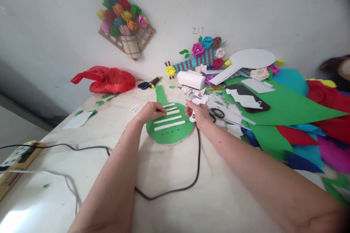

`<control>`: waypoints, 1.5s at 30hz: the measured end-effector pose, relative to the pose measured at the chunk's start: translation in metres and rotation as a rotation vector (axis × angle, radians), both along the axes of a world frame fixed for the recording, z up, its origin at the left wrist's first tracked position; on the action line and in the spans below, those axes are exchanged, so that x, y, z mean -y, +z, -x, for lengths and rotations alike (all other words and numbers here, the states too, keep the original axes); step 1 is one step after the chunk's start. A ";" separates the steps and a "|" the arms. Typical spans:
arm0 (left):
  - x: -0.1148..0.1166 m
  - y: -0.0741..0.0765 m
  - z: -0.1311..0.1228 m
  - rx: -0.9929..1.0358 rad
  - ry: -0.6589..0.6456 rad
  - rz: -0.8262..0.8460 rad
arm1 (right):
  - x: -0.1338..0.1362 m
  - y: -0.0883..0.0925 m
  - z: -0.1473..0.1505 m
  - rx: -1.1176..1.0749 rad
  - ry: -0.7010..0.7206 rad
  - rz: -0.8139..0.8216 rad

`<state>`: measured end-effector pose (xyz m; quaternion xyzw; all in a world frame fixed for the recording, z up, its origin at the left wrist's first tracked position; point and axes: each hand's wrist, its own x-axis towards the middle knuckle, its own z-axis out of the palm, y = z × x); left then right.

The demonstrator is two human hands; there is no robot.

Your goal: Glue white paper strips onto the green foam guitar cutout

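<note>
Near the middle of the frame, my left hand is over a green paddle-shaped cutout, fingers bent and drawn close together, their tips at one of the white strips; whether they pinch that strip or only press on it, I cannot tell. The cutout lies flat on the pale table, its narrow handle pointing to the top of the frame, the strips in slanting rows across its round part. Just right of it, my right hand is wrapped around the grip of a white glue gun with a red switch, the nozzle end tilted toward the upper left. A black cable runs down from the gun and curves left beneath my left forearm. Just left of my left hand lie some short white pieces. Beside my right hand are black-handled scissors, and right of them a dark phone with white paper on it, overlapping a large green sheet. Left of centre sits a red plastic bag, with pliers near it, and colourful flowers hang on the wall at the upper left
</note>
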<state>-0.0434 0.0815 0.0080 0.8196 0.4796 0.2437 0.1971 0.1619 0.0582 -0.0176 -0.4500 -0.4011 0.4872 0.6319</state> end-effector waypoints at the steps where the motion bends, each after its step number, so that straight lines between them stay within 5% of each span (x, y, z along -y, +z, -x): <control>1: 0.000 -0.001 0.000 -0.001 -0.001 -0.002 | 0.000 0.000 0.000 0.002 -0.001 0.002; 15: 0.001 0.006 0.004 -0.037 -0.007 -0.053 | 0.000 0.001 0.001 -0.040 0.001 0.002; 20: 0.001 0.014 0.022 0.013 0.168 -0.079 | 0.000 0.000 0.001 -0.035 0.003 -0.003; 25: 0.007 0.020 0.044 -0.040 0.333 0.192 | -0.001 -0.002 0.000 -0.038 0.007 -0.007; 30: 0.012 0.021 0.056 -0.023 0.297 0.329 | -0.002 -0.004 0.001 -0.035 0.002 -0.004; 45: 0.007 0.010 0.055 -0.012 0.258 0.337 | 0.002 0.000 0.002 -0.018 0.006 0.003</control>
